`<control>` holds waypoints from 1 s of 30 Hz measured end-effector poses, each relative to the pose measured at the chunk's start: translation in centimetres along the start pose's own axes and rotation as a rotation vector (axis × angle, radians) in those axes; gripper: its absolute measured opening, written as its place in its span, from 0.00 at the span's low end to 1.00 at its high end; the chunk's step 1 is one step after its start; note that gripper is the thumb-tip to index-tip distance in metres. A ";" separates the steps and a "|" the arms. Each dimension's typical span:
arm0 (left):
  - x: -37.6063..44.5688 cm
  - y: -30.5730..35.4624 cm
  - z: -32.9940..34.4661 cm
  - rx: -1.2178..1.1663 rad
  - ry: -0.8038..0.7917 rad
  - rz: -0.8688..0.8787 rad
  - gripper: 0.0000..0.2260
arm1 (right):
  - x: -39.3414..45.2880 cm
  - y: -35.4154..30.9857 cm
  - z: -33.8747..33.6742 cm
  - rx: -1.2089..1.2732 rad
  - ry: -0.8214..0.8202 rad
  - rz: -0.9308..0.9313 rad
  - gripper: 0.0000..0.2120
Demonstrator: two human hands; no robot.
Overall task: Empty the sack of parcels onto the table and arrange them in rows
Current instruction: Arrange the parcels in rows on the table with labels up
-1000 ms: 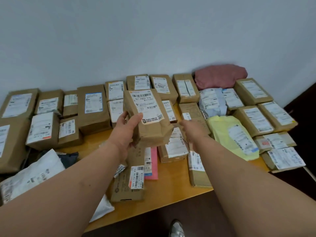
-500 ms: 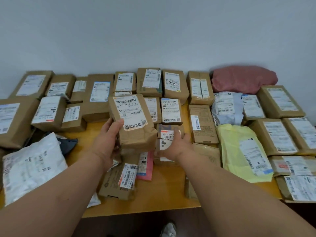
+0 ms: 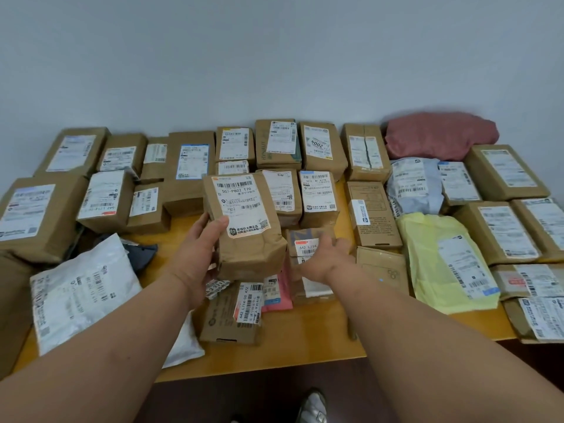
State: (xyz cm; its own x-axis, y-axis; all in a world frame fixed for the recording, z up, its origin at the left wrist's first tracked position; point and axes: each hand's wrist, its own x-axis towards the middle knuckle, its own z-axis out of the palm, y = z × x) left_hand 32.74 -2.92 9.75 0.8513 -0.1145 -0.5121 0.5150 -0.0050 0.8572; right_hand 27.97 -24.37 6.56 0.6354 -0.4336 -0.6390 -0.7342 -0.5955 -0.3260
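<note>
Your bench (image 3: 305, 346) carries rows of brown parcels from nine to three o'clock. The yellow bag (image 3: 439, 257) lies at three. At centre, your left hand (image 3: 198, 254) grips the brown paper parcel (image 3: 244, 227), raised above the pile. Your right hand (image 3: 323, 261) reaches with fingers relaxed onto a small labelled parcel (image 3: 306, 247).

Brown paper parcel (image 3: 247, 227) w/ white barcode label, held upright above tabletop (image 3: 305, 343), tilted back a bit, gripped by left hand (image 3: 195, 254). Small brown parcel (image 3: 308, 242) w/ red-striped label lying flat just right of it, under right hand (image 3: 323, 261). Rows of brown boxes (image 3: 319, 148) along far edge, labels up. Yellow poly bag (image 3: 442, 261) flat at right, white poly bag (image 3: 82, 288) at left, pink flat parcel (image 3: 279, 296) centre-front beside box w/ barcode stickers (image 3: 232, 315).
</note>
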 end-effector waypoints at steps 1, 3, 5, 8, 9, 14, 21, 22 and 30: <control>0.0 0.2 -0.3 -0.003 0.004 0.004 0.20 | -0.2 -0.3 -0.4 0.013 0.002 -0.004 0.51; 0.3 0.5 -0.8 -0.011 0.019 0.003 0.22 | -0.3 -0.8 -1.5 0.012 0.077 -0.025 0.42; 0.7 0.7 -1.0 -0.023 0.031 0.002 0.22 | -0.1 -1.2 -2.5 -0.002 0.201 -0.060 0.30; 1.4 1.0 -0.4 -0.029 0.030 0.003 0.24 | 1.2 -1.7 -3.5 0.053 0.310 -0.103 0.23; 1.7 1.1 -0.1 -0.024 0.024 0.007 0.25 | 1.8 -1.9 -3.8 0.063 0.318 -0.103 0.22; 4.2 1.8 2.3 -0.038 -0.010 0.017 0.34 | 6.1 -2.5 -5.1 0.034 0.317 -0.111 0.30; 6.9 2.9 4.9 -0.119 0.052 0.022 0.25 | 9.8 -2.7 -6.3 -0.197 0.249 -0.148 0.45; 7.1 3.0 5.1 -0.128 0.062 0.021 0.23 | 10.0 -2.5 -6.5 -0.223 0.240 -0.161 0.45; 8.6 4.0 6.6 -0.112 0.057 0.060 0.30 | 11.1 -1.6 -9.1 -0.165 0.109 -0.165 0.39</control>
State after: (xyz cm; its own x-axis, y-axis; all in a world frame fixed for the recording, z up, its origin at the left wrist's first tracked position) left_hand 41.50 -10.51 9.13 0.8835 -0.0547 -0.4652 0.4684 0.1118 0.8764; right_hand 38.33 -34.40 6.36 0.7720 -0.3862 -0.5048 -0.5751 -0.7626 -0.2961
